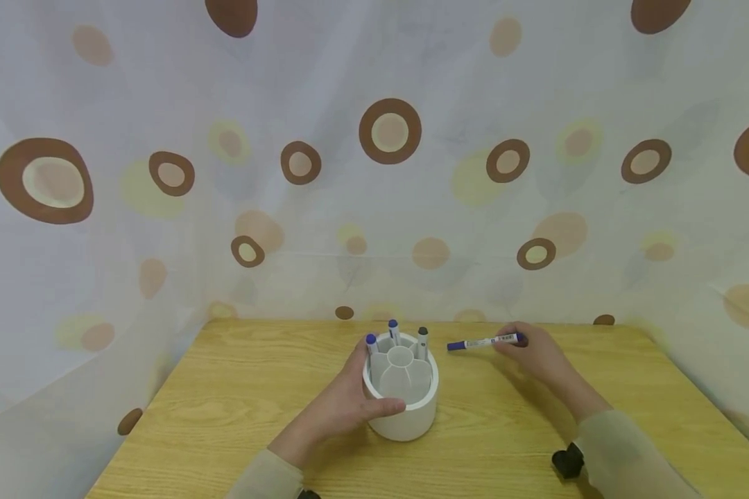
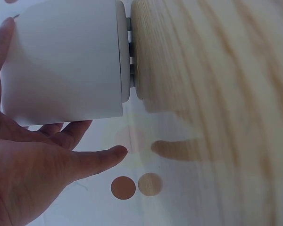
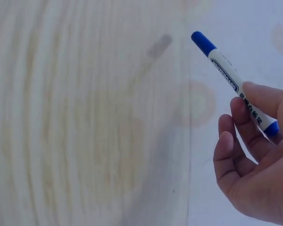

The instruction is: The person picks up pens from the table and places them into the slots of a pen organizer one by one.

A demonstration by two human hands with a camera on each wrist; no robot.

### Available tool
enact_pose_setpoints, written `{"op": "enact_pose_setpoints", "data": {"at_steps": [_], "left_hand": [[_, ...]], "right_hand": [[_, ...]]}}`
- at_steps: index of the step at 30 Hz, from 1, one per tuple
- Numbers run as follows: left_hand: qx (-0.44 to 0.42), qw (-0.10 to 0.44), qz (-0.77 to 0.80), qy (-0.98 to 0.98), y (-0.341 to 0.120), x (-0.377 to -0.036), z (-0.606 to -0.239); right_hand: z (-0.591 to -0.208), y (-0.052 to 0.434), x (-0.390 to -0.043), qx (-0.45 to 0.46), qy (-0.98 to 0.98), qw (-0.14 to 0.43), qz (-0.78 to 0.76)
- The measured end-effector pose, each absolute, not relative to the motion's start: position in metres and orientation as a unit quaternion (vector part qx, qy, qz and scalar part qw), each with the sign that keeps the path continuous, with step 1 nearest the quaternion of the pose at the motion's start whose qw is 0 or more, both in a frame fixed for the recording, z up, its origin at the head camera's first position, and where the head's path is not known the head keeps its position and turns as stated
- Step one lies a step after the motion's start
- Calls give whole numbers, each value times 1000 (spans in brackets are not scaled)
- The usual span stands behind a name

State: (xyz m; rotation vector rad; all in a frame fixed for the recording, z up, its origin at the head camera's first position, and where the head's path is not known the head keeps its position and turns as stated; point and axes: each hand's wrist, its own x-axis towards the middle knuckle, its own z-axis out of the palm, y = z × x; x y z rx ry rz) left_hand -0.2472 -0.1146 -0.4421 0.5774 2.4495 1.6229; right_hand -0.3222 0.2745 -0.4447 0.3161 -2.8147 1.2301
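A white round pen organizer with several compartments stands on the table, also seen as a white cylinder in the left wrist view. My left hand grips it from the left side, thumb across its front. Inside stand two blue-capped markers, one at the left and one at the back, and a dark-capped marker at the right. To the right of the organizer, my right hand pinches a blue-and-white whiteboard marker near one end, between thumb and index finger. Its blue cap points toward the organizer.
The wooden table runs back to a white curtain with brown and yellow circles, which also hangs along both sides. A black device sits at the right wrist.
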Motion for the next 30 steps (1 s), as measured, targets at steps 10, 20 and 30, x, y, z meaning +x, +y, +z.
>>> {"op": "enact_pose_setpoints", "data": {"at_steps": [10,20,30], "left_hand": [[191,75,540,816,-115,-247,-442],[192,76,546,812,-114,-248,-444],[192,77,550,809,-114,-248,-443]], "right_hand": [[-429,263,-299,72,-890,30,449],[-413,250,-283,77,-881,52,463],[-394,243,-264,90,-870,73,480]]}}
